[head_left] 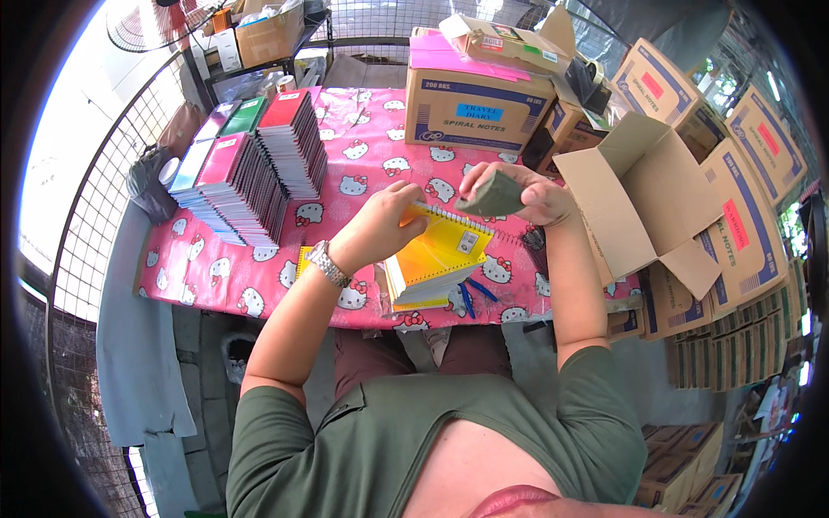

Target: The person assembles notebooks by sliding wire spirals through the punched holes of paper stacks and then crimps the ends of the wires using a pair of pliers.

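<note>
Seemingly midway: hands at the yellow stack (423, 287)

The left hand (390, 217) is clamped on the coil edge (453, 217) of the stack's top notebook (436, 248); just above, the right hand (546, 197) grips a dark green piece (494, 196). Left of the stack, notebooks (298, 155) stand piled; right, a carton (596, 207) gapes, unsealed. What remains, I cannot tell.

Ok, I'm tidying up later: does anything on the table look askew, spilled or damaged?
A wire coil seems to trail beyond the right corner of the yellow notebooks rather than ending flush, and two blue pens lie loose near the front edge of the table. No spill shows.
</note>
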Demonstrator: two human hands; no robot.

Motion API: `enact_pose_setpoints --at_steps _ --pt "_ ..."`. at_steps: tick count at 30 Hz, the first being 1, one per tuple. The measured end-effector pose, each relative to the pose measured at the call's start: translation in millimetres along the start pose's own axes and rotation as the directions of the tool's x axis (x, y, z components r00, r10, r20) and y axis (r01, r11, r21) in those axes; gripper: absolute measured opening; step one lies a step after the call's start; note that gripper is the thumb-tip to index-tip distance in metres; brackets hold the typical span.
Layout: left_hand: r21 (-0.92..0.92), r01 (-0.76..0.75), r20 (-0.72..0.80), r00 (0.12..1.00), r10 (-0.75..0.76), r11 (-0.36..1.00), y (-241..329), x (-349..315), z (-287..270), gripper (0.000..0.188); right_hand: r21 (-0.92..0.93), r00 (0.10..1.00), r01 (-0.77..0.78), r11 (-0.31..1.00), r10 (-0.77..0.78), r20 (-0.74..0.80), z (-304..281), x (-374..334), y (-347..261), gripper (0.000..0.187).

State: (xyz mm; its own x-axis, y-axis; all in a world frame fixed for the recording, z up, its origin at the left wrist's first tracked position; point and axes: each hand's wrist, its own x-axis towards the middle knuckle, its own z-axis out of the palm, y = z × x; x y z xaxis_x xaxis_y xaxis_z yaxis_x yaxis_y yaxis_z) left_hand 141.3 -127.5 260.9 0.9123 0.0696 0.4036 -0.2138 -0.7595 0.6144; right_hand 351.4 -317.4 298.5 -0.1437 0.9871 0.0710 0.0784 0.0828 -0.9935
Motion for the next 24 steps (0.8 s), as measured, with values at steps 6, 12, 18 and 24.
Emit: enact_pose_setpoints --at_steps 6,12,18,24 --pt "-0.025 0.025 0.005 1.000 -0.025 0.999 1.0 2.1 -2.2 0.028 -0.010 1.000 -0.010 1.000 0.010 -0.014 -2.6 9.2 3.4 0.050" --pt "-0.019 0.007 -0.039 0.999 -0.008 1.000 -3.0 2.6 -0.3 0.030 -0.211 0.751 -0.575 0.791 0.407 -0.520 -47.1 -3.5 104.8 0.047" --pt "-0.296 0.274 -0.092 0.945 -0.312 0.915 1.5 -0.3 7.5 0.021 -0.276 0.341 -0.909 0.313 0.177 -0.923 -2.1 -67.8 282.9 0.065" --pt "-0.475 0.280 -0.164 0.903 -0.397 0.834 2.6 -11.8 29.5 0.019 -0.567 0.543 -0.777 0.275 -0.163 -0.824 126.4 -88.8 293.4 0.063"
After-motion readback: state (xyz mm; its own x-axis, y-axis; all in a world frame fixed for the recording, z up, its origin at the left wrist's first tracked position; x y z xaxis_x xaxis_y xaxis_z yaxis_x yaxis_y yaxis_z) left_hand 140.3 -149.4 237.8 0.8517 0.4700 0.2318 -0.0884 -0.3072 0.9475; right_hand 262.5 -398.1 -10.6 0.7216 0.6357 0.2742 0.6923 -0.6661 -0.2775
